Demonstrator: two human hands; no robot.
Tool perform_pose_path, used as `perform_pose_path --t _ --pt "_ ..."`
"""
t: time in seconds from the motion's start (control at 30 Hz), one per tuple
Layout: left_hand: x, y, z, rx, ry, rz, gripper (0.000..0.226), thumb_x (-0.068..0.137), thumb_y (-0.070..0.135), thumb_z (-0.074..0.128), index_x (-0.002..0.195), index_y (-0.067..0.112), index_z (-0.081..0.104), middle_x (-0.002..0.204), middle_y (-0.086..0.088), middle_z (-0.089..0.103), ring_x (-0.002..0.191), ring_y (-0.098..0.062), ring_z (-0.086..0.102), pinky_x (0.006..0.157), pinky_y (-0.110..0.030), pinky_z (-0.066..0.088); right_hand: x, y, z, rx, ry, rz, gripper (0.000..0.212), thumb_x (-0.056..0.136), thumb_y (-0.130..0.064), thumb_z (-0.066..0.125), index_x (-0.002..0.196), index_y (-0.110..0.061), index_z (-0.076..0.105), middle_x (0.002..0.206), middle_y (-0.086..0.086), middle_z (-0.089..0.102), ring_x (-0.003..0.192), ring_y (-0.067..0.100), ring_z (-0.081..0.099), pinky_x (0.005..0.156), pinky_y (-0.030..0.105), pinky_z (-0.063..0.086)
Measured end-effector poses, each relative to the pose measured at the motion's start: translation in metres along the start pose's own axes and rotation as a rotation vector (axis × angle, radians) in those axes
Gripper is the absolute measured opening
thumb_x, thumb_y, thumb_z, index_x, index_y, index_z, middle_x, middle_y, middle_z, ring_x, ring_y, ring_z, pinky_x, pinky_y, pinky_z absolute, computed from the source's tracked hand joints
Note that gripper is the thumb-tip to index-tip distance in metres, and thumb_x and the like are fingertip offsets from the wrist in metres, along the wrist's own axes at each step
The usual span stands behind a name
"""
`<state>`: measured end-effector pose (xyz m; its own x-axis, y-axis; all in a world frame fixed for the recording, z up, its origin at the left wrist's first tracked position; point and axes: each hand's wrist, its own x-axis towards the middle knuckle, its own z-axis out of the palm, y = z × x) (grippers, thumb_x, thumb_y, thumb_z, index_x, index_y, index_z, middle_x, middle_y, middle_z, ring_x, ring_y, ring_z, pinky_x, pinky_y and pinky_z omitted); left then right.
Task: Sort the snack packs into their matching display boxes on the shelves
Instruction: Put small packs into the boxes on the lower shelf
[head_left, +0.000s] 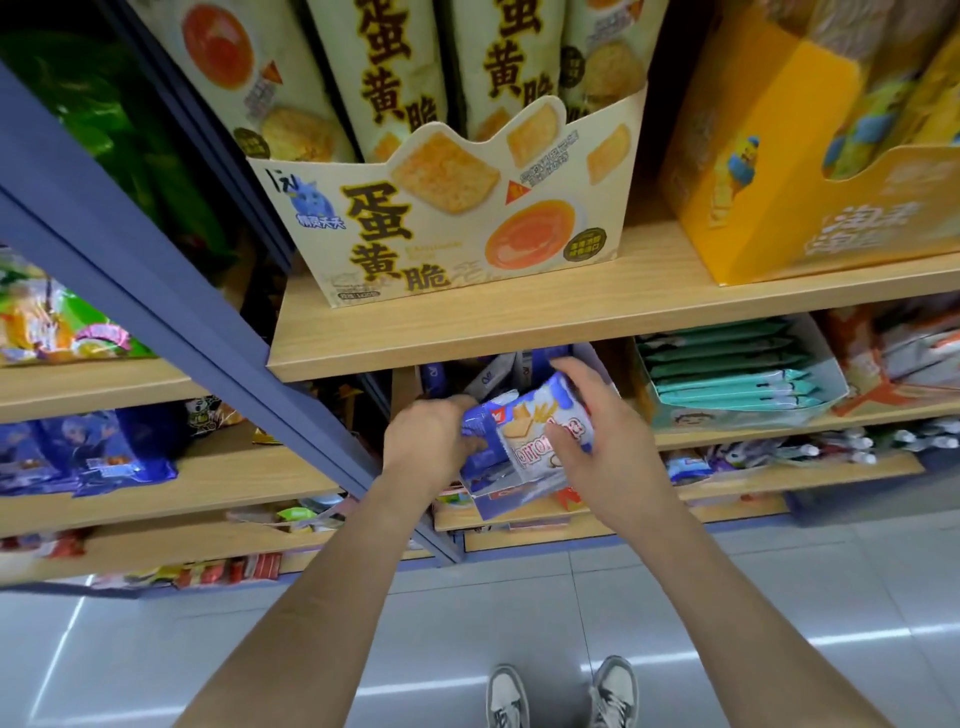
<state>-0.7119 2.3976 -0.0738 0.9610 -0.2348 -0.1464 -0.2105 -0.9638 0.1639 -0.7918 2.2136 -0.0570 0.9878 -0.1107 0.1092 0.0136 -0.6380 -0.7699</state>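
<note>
A blue and white wafer snack pack (540, 421) is held at the front of a blue display box (511, 501) on the second shelf, just under the wooden shelf board. My left hand (431, 441) grips its left end, partly over blue packs standing in the box. My right hand (597, 431) holds the pack's right side, fingers curled over its top edge. More blue and white packs (493, 376) stand behind it inside the box, mostly hidden by the shelf board.
Above, a cream egg-yolk cracker box (441, 218) and a yellow box (779, 171) stand on the wooden shelf (571, 332). A box of teal packs (727, 374) sits to the right. A blue upright post (156, 291) divides the shelving. My shoes stand on grey floor tiles (779, 597).
</note>
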Motion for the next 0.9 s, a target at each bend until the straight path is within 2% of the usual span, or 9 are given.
perform_pose_path --t 0.1,0.2,0.37,0.47,0.57,0.67,0.73,0.83,0.9 --pt "0.000 -0.003 -0.002 -0.043 0.006 0.006 0.042 0.083 0.043 0.072 0.121 0.029 0.061 0.106 -0.004 0.071 0.102 -0.028 0.064 0.079 -0.034 0.051 0.007 -0.015 0.002 -0.137 -0.031 0.049 0.042 0.093 -0.018 0.059 0.131 -0.036 0.053 0.121 0.004 0.048 0.083 0.020 0.059 0.075 0.030 0.049" --pt "-0.002 -0.001 -0.001 -0.055 0.031 -0.001 0.040 0.082 0.044 0.073 0.118 0.030 0.062 0.104 -0.003 0.072 0.101 -0.028 0.064 0.078 -0.034 0.052 0.011 -0.027 0.001 -0.185 -0.048 0.192 0.013 0.091 -0.030 0.060 0.100 -0.028 0.070 0.092 0.004 0.062 0.068 0.019 0.053 0.064 0.028 0.039" --pt "0.002 -0.004 -0.002 -0.193 0.007 0.002 0.031 0.080 0.038 0.076 0.110 0.032 0.068 0.099 0.001 0.073 0.095 -0.025 0.065 0.072 -0.028 0.046 0.022 -0.028 0.018 -0.209 -0.250 0.330 0.032 0.090 -0.033 0.051 0.071 -0.011 0.063 0.068 0.007 0.065 0.073 0.026 0.063 0.060 0.033 0.046" --pt "0.005 -0.010 -0.003 -0.296 -0.076 0.035 0.031 0.089 0.034 0.069 0.119 0.030 0.067 0.110 0.001 0.071 0.101 -0.023 0.064 0.080 -0.029 0.047 0.024 -0.019 0.037 -0.336 -0.277 0.321 0.036 0.095 -0.042 0.049 0.081 -0.011 0.060 0.075 0.004 0.056 0.077 0.025 0.055 0.063 0.031 0.039" --pt "0.003 -0.014 -0.006 -0.333 -0.207 0.101 0.031 0.095 0.044 0.056 0.122 0.031 0.065 0.113 0.005 0.069 0.109 -0.019 0.061 0.089 -0.032 0.048 0.022 -0.016 0.045 -0.415 -0.271 0.267 0.042 0.101 -0.045 0.040 0.098 -0.010 0.064 0.093 0.008 0.064 0.087 0.028 0.059 0.066 0.032 0.039" --pt "-0.006 -0.013 -0.009 -0.178 -0.282 0.183 0.048 0.087 0.063 0.056 0.130 0.042 0.051 0.096 0.006 0.058 0.111 -0.018 0.052 0.091 -0.038 0.045 0.018 -0.015 0.044 -0.393 -0.246 0.201 0.037 0.104 -0.037 0.035 0.106 -0.011 0.062 0.105 0.012 0.067 0.098 0.031 0.062 0.068 0.032 0.035" --pt "-0.012 -0.012 -0.007 -0.029 -0.289 0.219 0.068 0.081 0.070 0.058 0.140 0.042 0.039 0.108 0.002 0.057 0.116 -0.017 0.043 0.092 -0.036 0.039 0.012 -0.012 0.034 -0.330 -0.131 0.182 0.026 0.104 -0.029 0.039 0.109 -0.014 0.060 0.103 0.011 0.066 0.097 0.030 0.062 0.068 0.032 0.034" --pt "-0.017 -0.013 -0.001 -0.020 -0.301 0.303 0.064 0.088 0.065 0.054 0.142 0.035 0.043 0.128 0.002 0.058 0.118 -0.019 0.040 0.093 -0.033 0.040 -0.004 0.005 0.017 -0.219 0.072 0.377 0.016 0.100 -0.032 0.049 0.102 -0.017 0.051 0.089 0.007 0.067 0.083 0.029 0.063 0.064 0.032 0.039" --pt "-0.019 -0.012 0.002 0.002 -0.318 0.332 0.056 0.096 0.054 0.048 0.146 0.031 0.040 0.137 0.001 0.055 0.124 -0.021 0.041 0.098 -0.032 0.040 -0.013 0.019 0.014 -0.092 0.108 0.623 0.034 0.095 -0.048 0.053 0.101 -0.015 0.047 0.092 0.007 0.068 0.086 0.030 0.065 0.072 0.035 0.045"
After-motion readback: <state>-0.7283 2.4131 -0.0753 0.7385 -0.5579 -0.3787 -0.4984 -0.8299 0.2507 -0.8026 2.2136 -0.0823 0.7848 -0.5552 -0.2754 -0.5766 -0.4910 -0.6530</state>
